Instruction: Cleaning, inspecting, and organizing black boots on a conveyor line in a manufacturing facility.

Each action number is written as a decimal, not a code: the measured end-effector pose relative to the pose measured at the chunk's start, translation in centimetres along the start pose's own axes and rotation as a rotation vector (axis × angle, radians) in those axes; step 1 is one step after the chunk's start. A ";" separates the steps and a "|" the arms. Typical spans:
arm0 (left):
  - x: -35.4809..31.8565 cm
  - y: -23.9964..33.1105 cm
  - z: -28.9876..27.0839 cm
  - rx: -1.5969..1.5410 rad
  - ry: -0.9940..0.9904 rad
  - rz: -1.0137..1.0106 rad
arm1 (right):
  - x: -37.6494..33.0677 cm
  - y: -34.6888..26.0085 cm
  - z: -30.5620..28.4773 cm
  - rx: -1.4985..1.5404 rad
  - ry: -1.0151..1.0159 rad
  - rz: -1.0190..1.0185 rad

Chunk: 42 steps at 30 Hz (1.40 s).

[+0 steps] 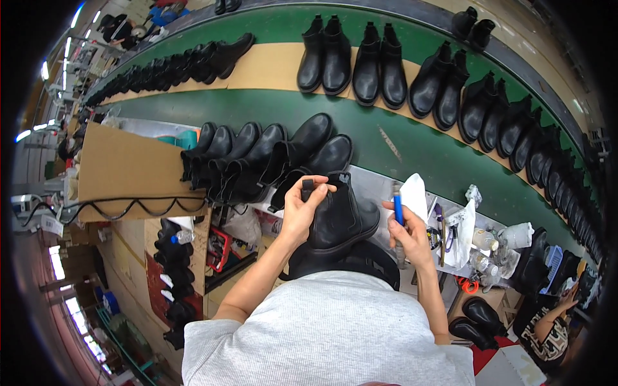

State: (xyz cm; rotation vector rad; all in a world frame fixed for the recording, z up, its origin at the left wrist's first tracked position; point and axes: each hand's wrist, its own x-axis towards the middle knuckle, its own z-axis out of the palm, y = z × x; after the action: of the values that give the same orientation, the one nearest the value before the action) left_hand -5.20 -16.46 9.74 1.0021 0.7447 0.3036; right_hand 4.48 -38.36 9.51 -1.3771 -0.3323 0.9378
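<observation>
A black ankle boot (336, 222) stands slightly tilted at my lap, its toe pointing right. My left hand (302, 207) is closed at its upper edge, gripping the boot near the opening. A short dark strip (308, 186) shows at those fingers; whether it belongs to the boot is unclear. To the right of the boot, my right hand (412, 239) is closed around a slim tool with a blue grip (398, 210) and a greyish upper end. The tool points upward, apart from the boot, and its exact kind cannot be made out.
Beyond the boot, several black boots (261, 154) crowd the bench edge beside a cardboard box (129, 164). More boots (380, 64) line the green conveyor (270, 106). Plastic bottles (483, 239), white cloth (414, 193) and orange-handled scissors (467, 284) lie at the right. Another person's arm (555, 315) shows far right.
</observation>
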 end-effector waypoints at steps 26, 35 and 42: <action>0.5 0.4 3.1 0.210 -0.876 -0.185 | -3.0 0.1 3.5 0.152 -0.300 -0.034; -3.1 -0.9 8.4 0.502 -0.678 -0.074 | -6.7 0.4 5.5 -0.792 0.548 -0.071; -2.0 -0.8 3.8 0.500 -0.373 -0.017 | -20.4 1.3 -12.6 -0.964 1.417 0.411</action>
State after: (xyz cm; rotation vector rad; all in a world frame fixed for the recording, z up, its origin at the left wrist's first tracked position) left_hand -4.08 -20.42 11.10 1.4742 0.4929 -0.0951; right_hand 0.30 -61.89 11.94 -2.6831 0.7087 -0.1612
